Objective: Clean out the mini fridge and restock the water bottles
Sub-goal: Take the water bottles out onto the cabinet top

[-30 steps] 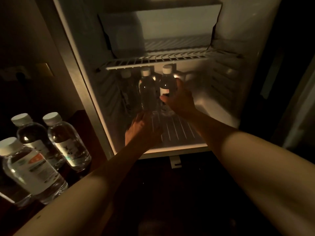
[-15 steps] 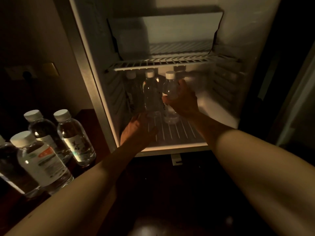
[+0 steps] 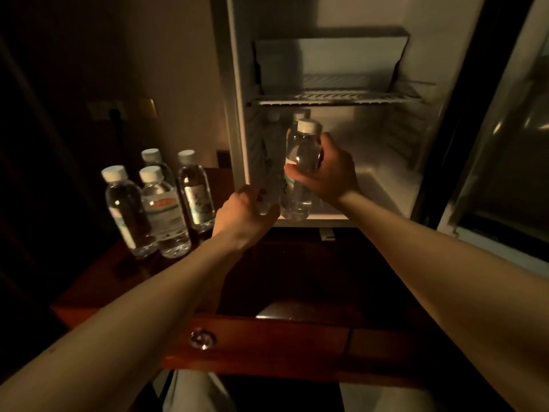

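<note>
The mini fridge (image 3: 386, 162) stands open, lit inside, with a wire shelf (image 3: 335, 98) across its upper part. My right hand (image 3: 329, 171) grips a clear white-capped water bottle (image 3: 303, 150) at the fridge's front edge. My left hand (image 3: 243, 215) grips the base of a second, blurred bottle (image 3: 271, 162) just left of it. Another capped bottle (image 3: 297, 115) shows behind them in the fridge. Several more white-capped bottles (image 3: 160, 209) stand on the dark wooden counter (image 3: 98, 286) to the left.
The fridge door (image 3: 505, 138) hangs open on the right. Below the fridge is a wooden drawer front with a round metal knob (image 3: 203, 338). A wall socket and plug (image 3: 114, 113) sit on the wall behind the bottles.
Both hands have drawn back from deep inside the fridge to its front edge, each bringing a bottle along. The view has pulled back and shifted left, showing more counter and the drawer.
</note>
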### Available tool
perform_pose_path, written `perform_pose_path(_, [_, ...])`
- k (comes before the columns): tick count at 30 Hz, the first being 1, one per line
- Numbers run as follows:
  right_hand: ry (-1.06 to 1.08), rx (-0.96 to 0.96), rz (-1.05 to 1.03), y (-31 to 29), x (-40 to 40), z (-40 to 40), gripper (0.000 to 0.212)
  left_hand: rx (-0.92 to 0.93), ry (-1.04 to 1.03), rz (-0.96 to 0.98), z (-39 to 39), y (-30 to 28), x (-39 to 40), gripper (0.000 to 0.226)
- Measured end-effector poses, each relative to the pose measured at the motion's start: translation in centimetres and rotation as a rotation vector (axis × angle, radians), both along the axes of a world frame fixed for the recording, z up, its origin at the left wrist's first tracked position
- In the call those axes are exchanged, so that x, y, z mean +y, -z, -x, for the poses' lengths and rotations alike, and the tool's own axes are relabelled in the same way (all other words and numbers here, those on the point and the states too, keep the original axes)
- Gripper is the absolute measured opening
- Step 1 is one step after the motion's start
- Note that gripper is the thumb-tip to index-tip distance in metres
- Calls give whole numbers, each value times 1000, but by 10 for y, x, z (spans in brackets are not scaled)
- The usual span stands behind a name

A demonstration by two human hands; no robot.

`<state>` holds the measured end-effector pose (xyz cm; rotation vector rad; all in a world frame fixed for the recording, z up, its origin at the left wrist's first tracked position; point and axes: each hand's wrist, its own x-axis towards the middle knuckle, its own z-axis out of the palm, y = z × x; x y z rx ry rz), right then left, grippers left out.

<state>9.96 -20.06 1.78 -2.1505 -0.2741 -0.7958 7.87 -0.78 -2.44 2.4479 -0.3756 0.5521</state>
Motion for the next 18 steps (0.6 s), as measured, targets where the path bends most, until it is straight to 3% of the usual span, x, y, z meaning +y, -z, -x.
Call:
perform_pose_path(6, [-153,137,-32,9,62,24,74,-33,-63,-68,34,2,61,33])
perform_pose_path(11, [-256,131,-6,18,107,37,46,-42,-132,-59,40,10,99,32])
perform_pose_path(18, [-381,252,-143,39,150,15,50,-57,-157,-45,40,22,126,30])
